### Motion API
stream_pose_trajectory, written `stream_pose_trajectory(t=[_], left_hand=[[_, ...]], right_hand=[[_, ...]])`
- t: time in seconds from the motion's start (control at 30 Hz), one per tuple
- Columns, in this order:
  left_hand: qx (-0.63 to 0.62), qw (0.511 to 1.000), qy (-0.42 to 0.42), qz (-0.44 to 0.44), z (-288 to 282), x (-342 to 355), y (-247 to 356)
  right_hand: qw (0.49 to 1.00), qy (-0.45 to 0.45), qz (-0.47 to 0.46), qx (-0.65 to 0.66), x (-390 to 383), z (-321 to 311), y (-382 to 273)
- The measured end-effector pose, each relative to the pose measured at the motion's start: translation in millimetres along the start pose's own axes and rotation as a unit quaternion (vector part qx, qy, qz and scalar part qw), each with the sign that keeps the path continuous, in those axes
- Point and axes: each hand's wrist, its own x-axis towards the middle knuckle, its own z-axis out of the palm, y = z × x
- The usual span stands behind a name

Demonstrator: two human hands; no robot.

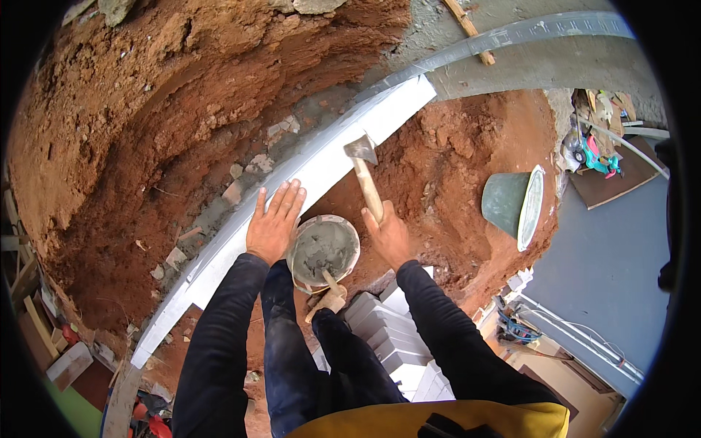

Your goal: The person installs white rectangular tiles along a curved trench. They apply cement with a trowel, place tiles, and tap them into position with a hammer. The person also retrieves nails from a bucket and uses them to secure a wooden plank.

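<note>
A row of white blocks [332,164] runs diagonally as a low wall from lower left to upper right. My left hand [274,219] lies flat on its top, with the fingers stretched out. My right hand [391,237] is closed round the wooden handle of a hatchet [371,188]. Its metal head rests on or just above the wall's near edge; which of the two, I cannot tell. Beside my left hand stands a bucket [355,232] of wet grey mortar, with a wooden-handled tool [331,280] sticking out of it.
More white blocks [391,336] are stacked by my legs. To the right, a green bucket [505,197] lies tipped on reddish soil. A dug earth bank [146,109] rises beyond the wall. A metal straightedge [504,36] and a wooden stick [469,25] lie at the upper right.
</note>
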Motion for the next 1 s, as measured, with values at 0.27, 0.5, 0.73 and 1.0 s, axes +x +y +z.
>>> stream_pose_trajectory(t=[0.27,0.5,0.73,1.0], left_hand=[[-0.037,0.999,0.015,0.009,1.9,0.5,0.0],[-0.092,0.994,-0.055,-0.024,-28.2,8.7,6.2],[-0.069,0.991,0.060,0.095,-27.6,152.4,31.3],[-0.035,0.991,0.033,0.125,-20.2,176.8,33.7]], right_hand=[[1.000,0.003,-0.007,-0.013,8.0,-1.8,19.2],[0.945,-0.020,0.089,0.313,-10.3,7.9,13.0],[0.641,-0.002,0.301,0.706,30.5,29.8,-3.1],[0.620,-0.095,0.300,0.719,56.0,35.5,-34.8]])
